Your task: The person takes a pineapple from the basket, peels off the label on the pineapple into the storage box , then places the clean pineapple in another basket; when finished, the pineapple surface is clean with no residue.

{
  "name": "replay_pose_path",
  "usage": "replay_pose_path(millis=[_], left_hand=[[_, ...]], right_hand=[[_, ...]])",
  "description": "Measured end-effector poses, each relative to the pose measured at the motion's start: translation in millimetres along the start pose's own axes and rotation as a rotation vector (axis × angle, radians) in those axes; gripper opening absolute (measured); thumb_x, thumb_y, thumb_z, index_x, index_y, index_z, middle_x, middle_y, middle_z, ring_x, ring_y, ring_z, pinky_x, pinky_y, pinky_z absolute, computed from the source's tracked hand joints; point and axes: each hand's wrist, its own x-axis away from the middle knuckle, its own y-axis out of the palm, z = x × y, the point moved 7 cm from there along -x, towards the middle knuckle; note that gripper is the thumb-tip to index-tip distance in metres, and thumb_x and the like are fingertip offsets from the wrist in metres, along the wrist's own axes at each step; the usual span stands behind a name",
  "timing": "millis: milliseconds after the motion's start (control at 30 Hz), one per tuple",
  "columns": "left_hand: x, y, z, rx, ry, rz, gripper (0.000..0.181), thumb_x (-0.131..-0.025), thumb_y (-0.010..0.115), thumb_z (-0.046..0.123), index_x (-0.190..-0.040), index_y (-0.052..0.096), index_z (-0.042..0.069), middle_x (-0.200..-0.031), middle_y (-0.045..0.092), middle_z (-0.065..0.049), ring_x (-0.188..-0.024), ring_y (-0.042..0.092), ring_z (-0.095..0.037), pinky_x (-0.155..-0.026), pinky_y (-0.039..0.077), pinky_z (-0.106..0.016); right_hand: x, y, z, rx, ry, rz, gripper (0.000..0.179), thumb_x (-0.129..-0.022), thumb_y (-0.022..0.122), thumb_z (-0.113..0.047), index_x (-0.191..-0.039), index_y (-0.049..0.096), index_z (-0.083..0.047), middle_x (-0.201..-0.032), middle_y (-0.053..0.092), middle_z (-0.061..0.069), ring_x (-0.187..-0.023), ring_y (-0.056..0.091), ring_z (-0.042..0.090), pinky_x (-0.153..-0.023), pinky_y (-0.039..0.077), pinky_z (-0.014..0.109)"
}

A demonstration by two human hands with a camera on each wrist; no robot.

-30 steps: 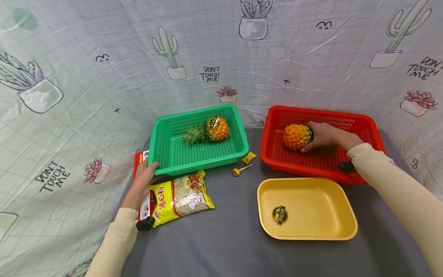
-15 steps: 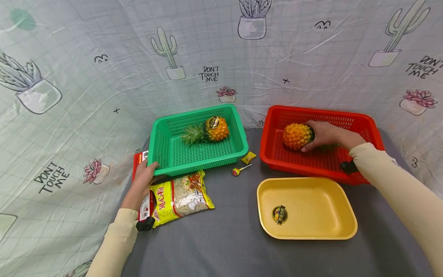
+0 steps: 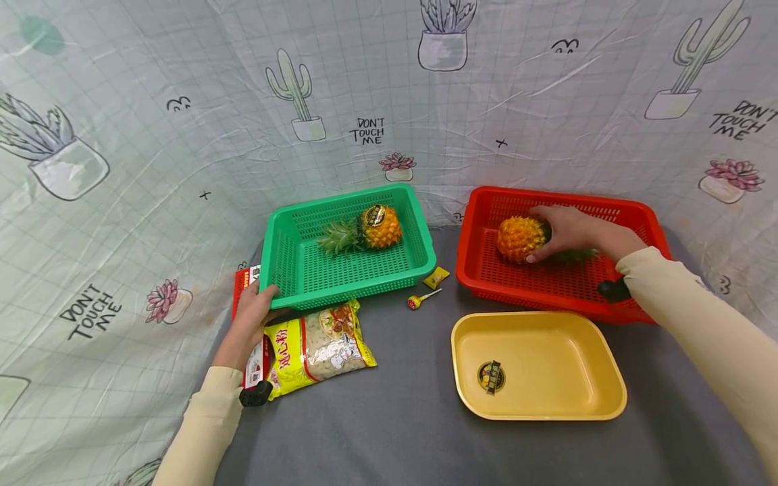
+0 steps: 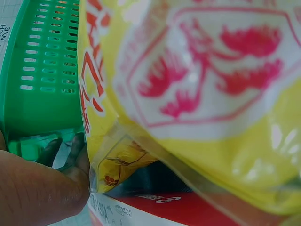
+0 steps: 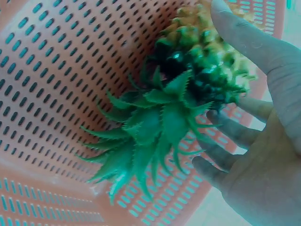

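In the head view, the two hands are well apart. The right hand is inside the red perforated plastic basket, its thumb and fingers spread about an orange pineapple with a green crown that lies on its side there. The left hand grips the green perforated plastic basket at its near left corner, thumb over the rim. In the green basket lies a second orange pineapple with a round black-and-gold label, its crown pointing left. Just in front of that basket is a yellow, partly clear plastic food bag, beside a partly covered red-and-white package. Between the baskets, on the grey tabletop, are a small yellow wrapped sweet and a yellow-and-red lollipop. A shallow tan tray with a black-and-gold sticker stands in front of the red basket.

In the left wrist view, the food bag fills most of the right side, over the red-and-white package; the left hand shows at lower left, by the green basket.

In the right wrist view, the crown points to the lower left. The thumb overlaps the fruit and the fingers extend beside the base of the crown; how firmly they touch cannot be told.
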Motion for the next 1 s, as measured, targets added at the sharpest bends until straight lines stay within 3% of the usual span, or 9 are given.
replay_pose_path(millis=[133, 433, 733, 1000], left_hand=[[1.0, -1.2, 0.8, 0.0, 0.001, -0.007, 0.063, -0.107, 0.043, 0.01, -0.165, 0.023, -0.001, -0.156, 0.033, -0.027, -0.126, 0.05, -0.034, -0.11, 0.045, -0.05], [0.9, -0.7, 1.0, 0.006, 0.005, -0.008, 0.062, -0.107, 0.042, 0.01, -0.166, 0.023, -0.001, -0.156, 0.034, -0.027, -0.129, 0.049, -0.036, -0.111, 0.044, -0.052], [-2.6, -1.6, 1.1, -0.005, 0.019, -0.007, 0.061, -0.107, 0.043, 0.011, -0.164, 0.025, -0.002, -0.155, 0.036, -0.027, -0.125, 0.052, -0.034, -0.108, 0.048, -0.048], [-1.3, -1.0, 0.2, -0.02, 0.011, -0.014, 0.063, -0.107, 0.043, 0.012, -0.166, 0.024, -0.001, -0.156, 0.035, -0.027, -0.123, 0.053, -0.031, -0.105, 0.05, -0.045]], right_hand=[[2.6, -6.2, -17.0, 0.0, -0.023, 0.005, 0.111, -0.076, 0.096, -0.045, -0.155, 0.038, 0.007, -0.151, 0.043, 0.034, -0.137, 0.038, 0.054, -0.111, 0.031, 0.074], [4.3, -18.0, -59.4, 0.001, -0.099, 0.026, 0.108, -0.073, 0.098, -0.043, -0.154, 0.044, 0.004, -0.148, 0.051, 0.027, -0.131, 0.046, 0.046, -0.108, 0.041, 0.068], [1.2, -24.4, -98.6, 0.069, -0.189, 0.079, 0.092, -0.084, 0.092, -0.036, -0.152, 0.047, 0.004, -0.149, 0.052, 0.027, -0.137, 0.046, 0.046, -0.111, 0.04, 0.064], [-9.7, -23.0, -125.9, 0.087, -0.22, 0.143, 0.089, -0.084, 0.092, -0.036, -0.153, 0.047, -0.002, -0.148, 0.053, 0.023, -0.134, 0.048, 0.042, -0.108, 0.045, 0.062]])
